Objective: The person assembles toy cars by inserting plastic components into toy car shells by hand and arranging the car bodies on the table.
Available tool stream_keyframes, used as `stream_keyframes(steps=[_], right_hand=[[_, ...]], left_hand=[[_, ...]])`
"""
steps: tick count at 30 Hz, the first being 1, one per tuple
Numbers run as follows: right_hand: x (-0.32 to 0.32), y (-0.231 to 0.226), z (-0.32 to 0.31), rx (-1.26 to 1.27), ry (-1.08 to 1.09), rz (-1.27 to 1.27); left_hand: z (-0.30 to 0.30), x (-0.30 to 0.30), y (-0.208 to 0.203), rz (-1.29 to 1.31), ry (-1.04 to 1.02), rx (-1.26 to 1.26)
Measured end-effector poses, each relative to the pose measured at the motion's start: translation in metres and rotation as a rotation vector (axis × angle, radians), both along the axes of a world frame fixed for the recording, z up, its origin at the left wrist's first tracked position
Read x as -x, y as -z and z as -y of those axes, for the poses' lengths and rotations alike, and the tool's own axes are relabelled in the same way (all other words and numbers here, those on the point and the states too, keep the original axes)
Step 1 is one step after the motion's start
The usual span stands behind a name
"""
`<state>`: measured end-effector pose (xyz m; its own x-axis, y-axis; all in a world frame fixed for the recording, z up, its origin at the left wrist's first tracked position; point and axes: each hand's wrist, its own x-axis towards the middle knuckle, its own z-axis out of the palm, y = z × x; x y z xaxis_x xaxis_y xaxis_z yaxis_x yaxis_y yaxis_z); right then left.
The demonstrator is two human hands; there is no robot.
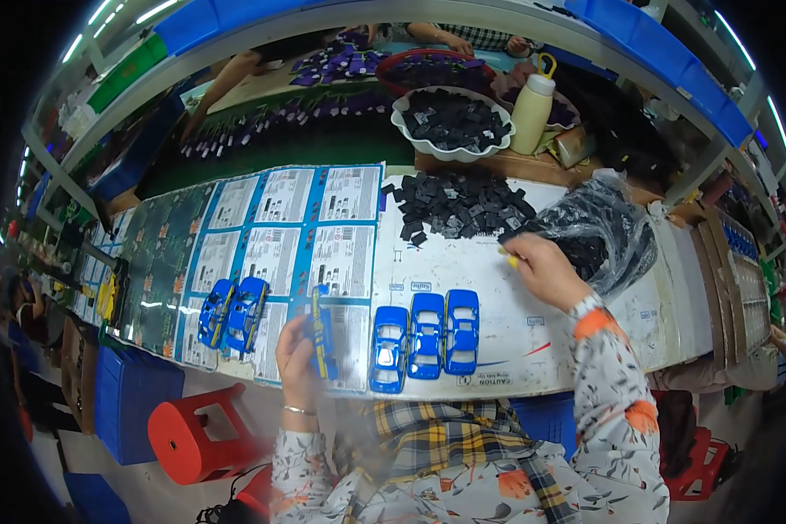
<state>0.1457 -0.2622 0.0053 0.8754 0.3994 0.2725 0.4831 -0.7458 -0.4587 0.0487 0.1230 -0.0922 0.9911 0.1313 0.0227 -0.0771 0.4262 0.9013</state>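
Note:
My left hand grips a blue toy car body, tilted on its side and smeared by motion, above printed card sheets. To its right, three blue toy car bodies sit side by side on the white board. Two more blue car bodies lie on the sheets to the left. My right hand has its fingers drawn together at the near edge of a heap of small black plastic pieces. Something small and yellow shows at its fingertips; what they pinch is unclear.
A clear plastic bag with black pieces lies right of the heap. Behind stand a white scalloped bowl of black parts and a cream bottle. A red stool is below the table's left front edge. Other people's hands work beyond.

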Motion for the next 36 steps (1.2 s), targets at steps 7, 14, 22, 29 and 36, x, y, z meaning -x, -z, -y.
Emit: stream_keyframes(steps=[7,14,22,29,36], right_hand=[[-0.114,0.039,-0.092,0.265,-0.129,0.284],[-0.165,0.06,-0.157,0.465,-0.04,0.158],[-0.137,0.075,-0.125,0.262,-0.165,0.307],[-0.111,0.062,-0.098,0.097,-0.197,0.232],[-0.084,0.04,-0.106,0.253,-0.171,0.214]], left_hand=[[0.005,-0.009,0.001,0.037,-0.081,-0.145],[0.003,-0.004,-0.001,-0.052,-0.07,-0.042],[-0.002,-0.004,-0.001,-0.073,-0.013,-0.027],[0.005,-0.009,-0.003,-0.034,-0.109,0.065],[0.001,-0.007,-0.003,-0.019,-0.106,0.153]])
